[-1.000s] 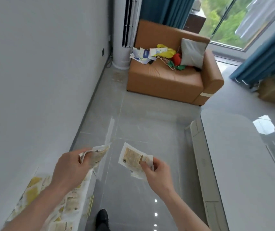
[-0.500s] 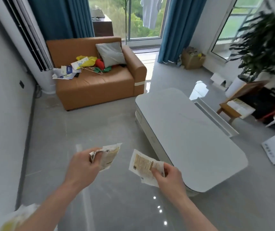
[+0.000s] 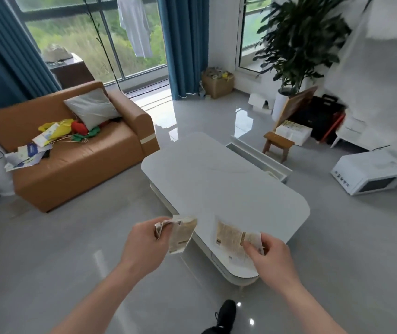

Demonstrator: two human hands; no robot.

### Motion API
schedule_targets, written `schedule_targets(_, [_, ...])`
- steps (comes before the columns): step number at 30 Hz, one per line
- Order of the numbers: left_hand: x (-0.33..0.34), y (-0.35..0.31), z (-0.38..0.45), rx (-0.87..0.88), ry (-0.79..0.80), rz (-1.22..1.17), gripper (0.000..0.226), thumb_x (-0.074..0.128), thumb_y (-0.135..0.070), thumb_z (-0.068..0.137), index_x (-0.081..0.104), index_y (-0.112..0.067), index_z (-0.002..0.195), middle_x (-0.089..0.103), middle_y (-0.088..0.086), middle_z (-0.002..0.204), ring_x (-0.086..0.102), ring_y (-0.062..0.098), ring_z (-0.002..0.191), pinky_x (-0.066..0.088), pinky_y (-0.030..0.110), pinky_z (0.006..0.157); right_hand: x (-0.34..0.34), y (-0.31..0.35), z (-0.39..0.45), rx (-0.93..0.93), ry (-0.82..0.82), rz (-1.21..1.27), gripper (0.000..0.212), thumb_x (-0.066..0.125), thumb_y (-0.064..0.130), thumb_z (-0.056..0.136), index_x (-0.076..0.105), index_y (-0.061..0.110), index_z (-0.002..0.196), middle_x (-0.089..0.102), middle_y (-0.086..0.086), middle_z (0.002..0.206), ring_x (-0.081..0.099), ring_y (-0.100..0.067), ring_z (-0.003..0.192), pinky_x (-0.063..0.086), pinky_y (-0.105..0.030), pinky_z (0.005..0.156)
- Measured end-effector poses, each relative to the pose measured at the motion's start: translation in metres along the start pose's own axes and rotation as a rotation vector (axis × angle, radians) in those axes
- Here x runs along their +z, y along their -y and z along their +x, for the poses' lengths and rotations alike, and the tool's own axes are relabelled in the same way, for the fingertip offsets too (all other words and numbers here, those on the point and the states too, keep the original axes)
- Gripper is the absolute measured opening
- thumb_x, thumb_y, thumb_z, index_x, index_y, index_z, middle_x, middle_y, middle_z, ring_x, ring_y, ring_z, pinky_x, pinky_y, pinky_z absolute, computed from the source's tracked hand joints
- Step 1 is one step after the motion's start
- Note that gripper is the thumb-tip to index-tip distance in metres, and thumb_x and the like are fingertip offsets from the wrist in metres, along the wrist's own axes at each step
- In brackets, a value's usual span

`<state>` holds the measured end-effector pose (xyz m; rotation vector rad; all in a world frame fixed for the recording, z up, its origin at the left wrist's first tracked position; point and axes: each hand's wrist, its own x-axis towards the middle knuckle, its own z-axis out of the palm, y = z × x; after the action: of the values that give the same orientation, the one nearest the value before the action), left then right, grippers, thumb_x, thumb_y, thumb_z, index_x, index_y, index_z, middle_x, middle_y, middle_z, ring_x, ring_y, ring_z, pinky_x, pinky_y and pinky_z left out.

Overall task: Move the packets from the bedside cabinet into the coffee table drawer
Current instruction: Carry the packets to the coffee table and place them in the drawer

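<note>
Left hand (image 3: 144,247) grips crumpled tan-and-white paper packets (image 3: 180,233); right hand (image 3: 273,257) pinches one flat tan printed packet (image 3: 232,239) by its edge. Both carried over near end of white rounded worktop (image 3: 216,179); open white drawer (image 3: 257,157) is on far side, probably the drop point.

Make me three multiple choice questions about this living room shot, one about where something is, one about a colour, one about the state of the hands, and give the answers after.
1. Where is the grey cushion?
A. on the sofa
B. on the coffee table
C. on the floor

2. What colour are the curtains?
A. red
B. dark blue
C. white

3. What are the hands doing?
A. both hang free
B. only the left holds something
C. each holds packets

Answers:
1. A, it leans against the arm of the brown sofa.
2. B, blue drapes frame the windows.
3. C, the left hand grips a bunch of packets and the right hand pinches another packet.
</note>
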<state>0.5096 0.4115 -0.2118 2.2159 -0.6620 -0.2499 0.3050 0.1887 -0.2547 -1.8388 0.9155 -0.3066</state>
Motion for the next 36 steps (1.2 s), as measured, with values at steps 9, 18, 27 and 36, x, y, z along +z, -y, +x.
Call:
schedule_targets(9, [0.097, -0.048, 0.108, -0.077, 0.037, -0.092, 0.021, 0.057, -0.036, 0.101, 0.075, -0.044, 0.093, 0.072, -0.019, 0.074, 0.066, 0.002, 0.067, 0.05, 0.02, 0.054, -0.101, -0.007, 0.114, 0.0, -0.043, -0.062, 0.035, 0.072, 0.034, 0.091, 0.059, 0.005, 0.077, 0.042, 0.003, 0.06, 0.034, -0.009, 0.055, 0.03, -0.028, 0.055])
schedule_targets(18, [0.218, -0.146, 0.209, -0.005, 0.168, -0.153, 0.027, 0.052, -0.041, 0.1, 0.071, -0.028, 0.086, 0.054, -0.003, 0.058, 0.038, 0.009, 0.048, 0.033, 0.026, 0.045, -0.221, -0.04, 0.209, 0.021, -0.147, -0.075, 0.013, 0.073, 0.036, 0.092, 0.076, 0.024, 0.089, 0.072, 0.002, 0.072, 0.055, -0.007, 0.058, 0.046, -0.03, 0.058])
schedule_targets(27, [0.339, -0.261, 0.268, 0.041, 0.185, -0.127, 0.024, 0.054, -0.033, 0.099, 0.071, -0.034, 0.083, 0.062, -0.012, 0.063, 0.049, 0.006, 0.054, 0.041, 0.024, 0.052, -0.336, -0.103, 0.296, -0.001, -0.196, 0.005, 0.003, 0.078, 0.029, 0.091, 0.079, 0.032, 0.09, 0.073, 0.023, 0.072, 0.059, 0.007, 0.056, 0.042, -0.007, 0.051])
schedule_targets(36, [0.448, -0.346, 0.272, -0.146, 0.045, -0.115, 0.024, 0.056, -0.032, 0.101, 0.073, -0.037, 0.085, 0.067, -0.016, 0.069, 0.058, 0.006, 0.063, 0.046, 0.024, 0.055, -0.476, -0.167, 0.397, -0.034, -0.055, 0.001, 0.007, 0.078, 0.025, 0.092, 0.079, 0.032, 0.089, 0.077, 0.023, 0.08, 0.068, 0.007, 0.066, 0.047, -0.009, 0.056])
